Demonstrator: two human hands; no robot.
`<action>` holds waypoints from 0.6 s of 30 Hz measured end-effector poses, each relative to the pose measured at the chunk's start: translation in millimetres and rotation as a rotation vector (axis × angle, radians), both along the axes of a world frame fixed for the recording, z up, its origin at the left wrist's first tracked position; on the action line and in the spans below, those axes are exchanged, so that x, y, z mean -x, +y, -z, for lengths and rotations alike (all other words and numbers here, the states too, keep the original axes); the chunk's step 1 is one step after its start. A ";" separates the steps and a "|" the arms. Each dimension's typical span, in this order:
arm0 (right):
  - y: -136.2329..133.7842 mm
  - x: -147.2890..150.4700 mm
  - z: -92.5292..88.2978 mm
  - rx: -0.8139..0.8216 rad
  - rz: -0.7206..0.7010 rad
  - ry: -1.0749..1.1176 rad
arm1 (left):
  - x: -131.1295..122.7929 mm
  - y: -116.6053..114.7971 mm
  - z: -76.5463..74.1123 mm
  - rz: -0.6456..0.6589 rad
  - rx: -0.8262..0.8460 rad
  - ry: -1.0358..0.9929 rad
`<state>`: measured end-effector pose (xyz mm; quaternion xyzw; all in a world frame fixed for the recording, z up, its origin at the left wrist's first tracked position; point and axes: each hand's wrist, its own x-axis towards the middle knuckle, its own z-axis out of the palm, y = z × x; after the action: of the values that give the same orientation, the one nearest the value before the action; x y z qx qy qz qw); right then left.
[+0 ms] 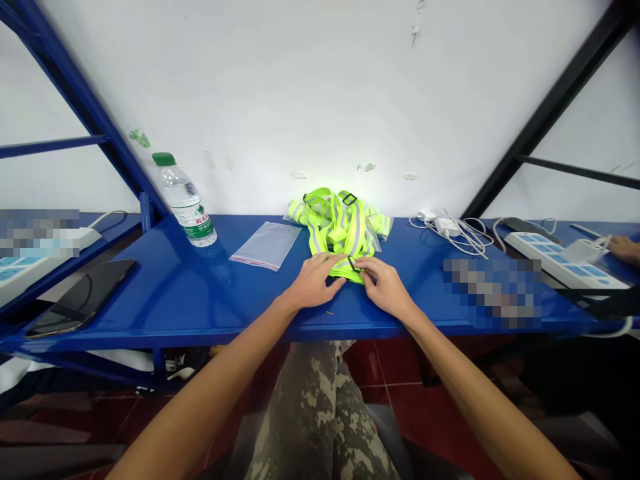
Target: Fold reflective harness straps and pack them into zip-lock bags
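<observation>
Probably "KA" on water-bottle label [199,220]

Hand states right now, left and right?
Left hand: closed, holding the neon-yellow reflective strap.
Right hand: closed, apparently pinching the black plastic buckle.

Reflective vest [340,227] on the bench [150,293], plastic bag [267,245] just left, water bottle [185,200] beyond, charger [447,227] right

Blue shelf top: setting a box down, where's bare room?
Between the phone and left hand, below the plastic bag; and between the right hand and the pixelated patch, below the white cables. Crowded around the reflective vest.
</observation>
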<state>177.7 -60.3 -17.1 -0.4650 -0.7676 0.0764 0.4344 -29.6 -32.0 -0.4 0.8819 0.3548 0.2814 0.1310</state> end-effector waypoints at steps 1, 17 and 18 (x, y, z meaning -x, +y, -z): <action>-0.5 -0.1 0.1 0.009 -0.003 0.015 | -0.6 -1.3 -0.7 -0.009 -0.022 0.031; -5.4 -13.8 2.0 0.001 0.143 -0.101 | -3.6 -3.3 1.1 -0.044 -0.109 0.086; -4.0 -13.1 1.2 -0.003 0.129 -0.097 | -3.9 -3.8 1.1 -0.040 -0.117 0.076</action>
<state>190.8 -64.3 -18.3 -0.5160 -0.7563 0.0246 0.4014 -25.7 -35.8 -1.6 0.8909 0.3599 0.2706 0.0602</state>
